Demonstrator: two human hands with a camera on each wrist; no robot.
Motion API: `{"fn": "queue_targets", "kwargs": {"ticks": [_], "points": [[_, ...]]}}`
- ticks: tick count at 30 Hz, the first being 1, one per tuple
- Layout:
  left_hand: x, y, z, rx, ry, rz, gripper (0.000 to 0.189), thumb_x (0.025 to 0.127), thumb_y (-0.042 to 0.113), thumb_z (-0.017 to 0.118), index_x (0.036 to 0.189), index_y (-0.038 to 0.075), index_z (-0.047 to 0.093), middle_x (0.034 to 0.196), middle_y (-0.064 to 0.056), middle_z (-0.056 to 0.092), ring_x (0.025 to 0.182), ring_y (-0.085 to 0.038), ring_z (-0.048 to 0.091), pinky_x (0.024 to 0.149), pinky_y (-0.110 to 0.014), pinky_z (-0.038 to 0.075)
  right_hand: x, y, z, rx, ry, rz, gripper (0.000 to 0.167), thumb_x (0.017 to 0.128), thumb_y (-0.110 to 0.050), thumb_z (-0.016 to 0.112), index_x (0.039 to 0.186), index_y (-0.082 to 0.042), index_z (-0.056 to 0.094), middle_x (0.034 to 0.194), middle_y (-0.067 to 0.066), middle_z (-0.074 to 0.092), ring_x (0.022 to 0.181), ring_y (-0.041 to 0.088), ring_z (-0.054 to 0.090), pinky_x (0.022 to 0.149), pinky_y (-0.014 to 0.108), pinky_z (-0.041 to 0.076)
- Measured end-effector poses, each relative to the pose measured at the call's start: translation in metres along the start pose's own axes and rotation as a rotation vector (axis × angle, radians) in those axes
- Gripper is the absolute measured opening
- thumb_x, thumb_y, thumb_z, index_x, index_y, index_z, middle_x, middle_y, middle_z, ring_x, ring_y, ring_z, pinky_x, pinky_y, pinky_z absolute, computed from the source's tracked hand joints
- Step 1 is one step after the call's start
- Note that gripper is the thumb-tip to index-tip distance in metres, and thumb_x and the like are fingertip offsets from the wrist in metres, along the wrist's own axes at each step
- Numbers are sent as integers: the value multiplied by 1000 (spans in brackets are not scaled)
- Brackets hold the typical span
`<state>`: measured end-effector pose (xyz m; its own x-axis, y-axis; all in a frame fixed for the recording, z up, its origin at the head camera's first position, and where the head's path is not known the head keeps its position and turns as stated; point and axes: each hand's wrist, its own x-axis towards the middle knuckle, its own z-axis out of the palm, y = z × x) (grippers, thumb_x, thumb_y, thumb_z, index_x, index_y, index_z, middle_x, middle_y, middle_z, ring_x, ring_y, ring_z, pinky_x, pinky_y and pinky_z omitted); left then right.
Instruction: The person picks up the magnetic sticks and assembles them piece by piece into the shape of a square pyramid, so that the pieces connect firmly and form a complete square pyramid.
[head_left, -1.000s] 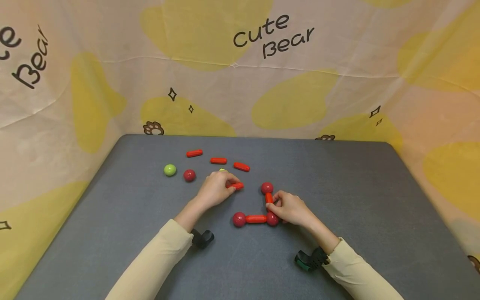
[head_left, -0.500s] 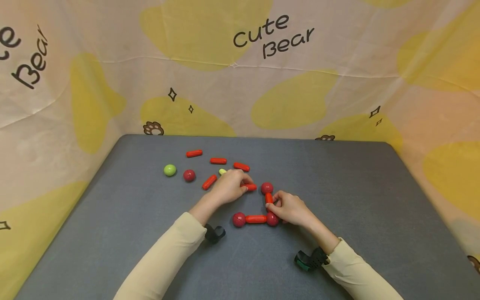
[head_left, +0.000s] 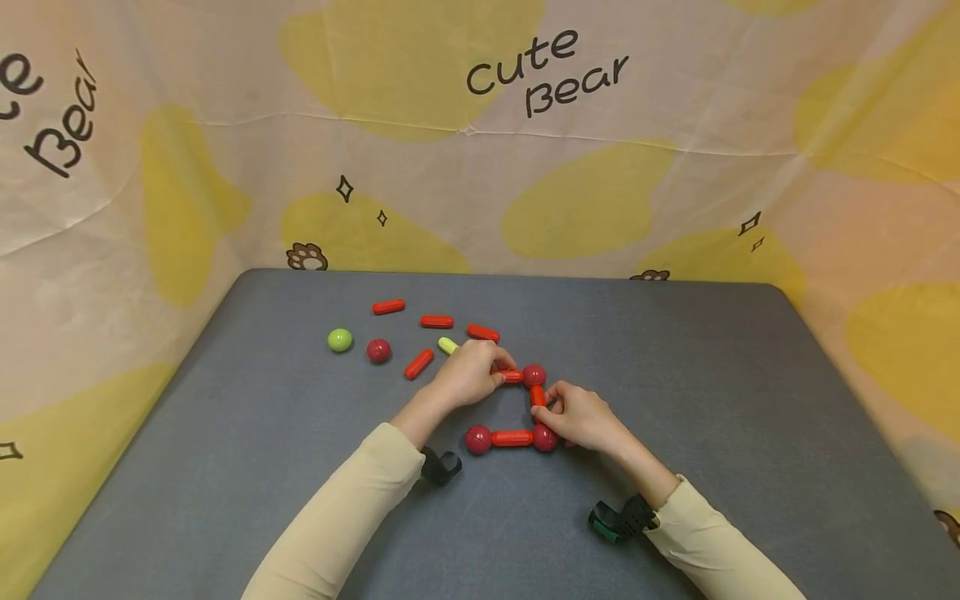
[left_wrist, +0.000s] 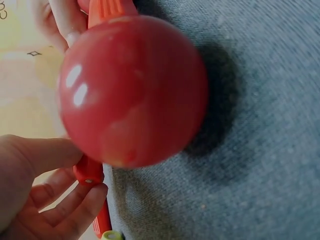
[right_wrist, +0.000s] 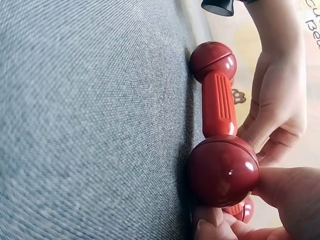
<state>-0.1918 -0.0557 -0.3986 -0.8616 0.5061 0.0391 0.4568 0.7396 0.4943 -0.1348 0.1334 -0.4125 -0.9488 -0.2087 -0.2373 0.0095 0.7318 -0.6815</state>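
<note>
My left hand pinches a red rod between thumb and fingers; its right end meets the far red ball. In the left wrist view, a small silvery dot marks this rod's end. My right hand pinches the upright red rod, which joins the far ball to the corner red ball. From that corner another red rod runs left to a third red ball. In the right wrist view, the corner ball hides part of the right fingers.
Left of and behind the left hand lie loose red rods, a light-green rod partly behind the hand, a red ball and a green ball. Everything rests on a grey table before a patterned cloth.
My left hand has moved right with its red rod, bringing the rod's end to the far red ball. A loose red rod and the light-green rod came into view. My right hand stays put.
</note>
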Motion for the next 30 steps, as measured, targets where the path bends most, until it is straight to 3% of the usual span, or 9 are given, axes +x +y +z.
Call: {"fn": "queue_targets", "kwargs": {"ticks": [16, 22, 30], "points": [[-1, -1, 2, -10, -24, -30, 18, 83, 8, 65, 100, 12, 71, 96, -1, 69, 86, -14, 62, 75, -30, 50, 3, 0, -4, -1, 7, 7, 27, 87, -30, 61, 97, -5, 57, 63, -1, 56, 42, 11, 54, 44, 27, 45], [-1, -1, 2, -17, -28, -25, 18, 84, 10, 65, 101, 11, 71, 96, -1, 69, 87, -15, 62, 76, -31, 50, 14, -1, -12, 27, 41, 17, 41, 88, -27, 59, 117, 0, 48, 82, 6, 62, 47, 13, 57, 49, 27, 47], [-1, -2, 3, -18, -8, -7, 18, 83, 7, 64, 99, 11, 71, 92, 0, 69, 84, -14, 62, 74, -30, 50, 27, -3, -13, 79, 7, -2, 50, 88, -24, 61, 131, -4, 44, 107, 17, 61, 52, 15, 61, 53, 28, 51]]}}
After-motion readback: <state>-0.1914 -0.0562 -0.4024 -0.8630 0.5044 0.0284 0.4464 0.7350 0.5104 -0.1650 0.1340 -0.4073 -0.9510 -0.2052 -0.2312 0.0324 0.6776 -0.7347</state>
